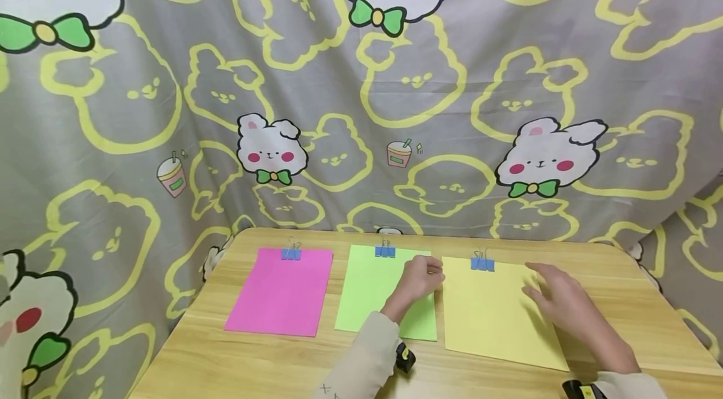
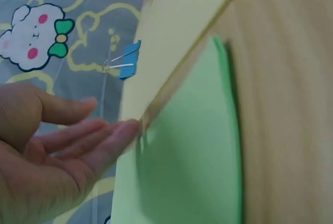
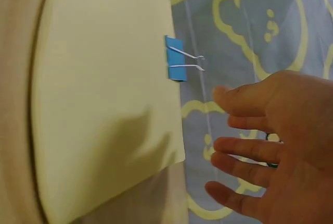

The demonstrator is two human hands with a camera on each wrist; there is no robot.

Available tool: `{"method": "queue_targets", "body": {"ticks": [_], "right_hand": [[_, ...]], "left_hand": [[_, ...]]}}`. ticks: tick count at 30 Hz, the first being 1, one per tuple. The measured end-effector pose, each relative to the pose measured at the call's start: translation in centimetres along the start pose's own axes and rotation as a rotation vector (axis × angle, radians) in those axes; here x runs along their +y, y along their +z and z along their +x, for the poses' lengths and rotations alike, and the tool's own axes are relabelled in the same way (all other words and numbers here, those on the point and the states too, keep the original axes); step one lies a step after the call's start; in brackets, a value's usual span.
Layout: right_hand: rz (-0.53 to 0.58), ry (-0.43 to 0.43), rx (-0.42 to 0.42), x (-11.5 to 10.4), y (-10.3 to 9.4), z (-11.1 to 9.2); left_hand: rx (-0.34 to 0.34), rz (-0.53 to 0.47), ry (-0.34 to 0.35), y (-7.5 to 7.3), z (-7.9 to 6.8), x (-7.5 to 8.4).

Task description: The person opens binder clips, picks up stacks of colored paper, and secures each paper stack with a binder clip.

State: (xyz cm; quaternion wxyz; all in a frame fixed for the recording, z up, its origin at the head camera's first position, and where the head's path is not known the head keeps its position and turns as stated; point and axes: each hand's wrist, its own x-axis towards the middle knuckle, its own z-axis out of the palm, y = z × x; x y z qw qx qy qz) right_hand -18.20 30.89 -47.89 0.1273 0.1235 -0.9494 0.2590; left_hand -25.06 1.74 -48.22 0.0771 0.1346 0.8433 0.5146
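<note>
A stack of yellow paper (image 1: 491, 314) lies on the wooden table, with a blue binder clip (image 1: 482, 264) at its far edge. My left hand (image 1: 419, 278) is over the right part of a green paper stack (image 1: 367, 289), fingertips right at the yellow stack's left edge. In the left wrist view its fingers (image 2: 112, 143) are loosely extended and hold nothing. By the yellow stack's far right corner is my right hand (image 1: 559, 298), also holding nothing. The right wrist view shows its fingers (image 3: 244, 148) spread apart, and a hand-shaped shadow falls on the yellow paper.
To the left lies a pink paper stack (image 1: 282, 292) with its own blue binder clip (image 1: 291, 254). Another blue binder clip (image 1: 385, 251) holds the green stack's far edge. Behind the wooden table (image 1: 271, 364) hangs a grey curtain (image 1: 350, 91) printed with cartoon animals.
</note>
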Motion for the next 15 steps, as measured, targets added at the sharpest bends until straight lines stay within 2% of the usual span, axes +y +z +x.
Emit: {"method": "queue_targets", "body": {"ticks": [4,6,10,15], "right_hand": [[-0.025,-0.044,0.042,0.3,0.9,0.2],[-0.035,-0.050,0.066,0.3,1.2,0.1],[-0.054,-0.054,0.095,0.3,1.5,0.0],[-0.078,-0.062,0.096,0.4,1.4,0.2]], "left_hand": [[-0.016,0.057,0.114,-1.3,-0.6,-0.9],[-0.020,0.111,0.144,-2.5,-1.0,-1.2],[-0.014,0.254,0.180,-5.6,-2.1,-1.5],[-0.004,0.437,0.239,-9.6,-3.4,-3.1]]}}
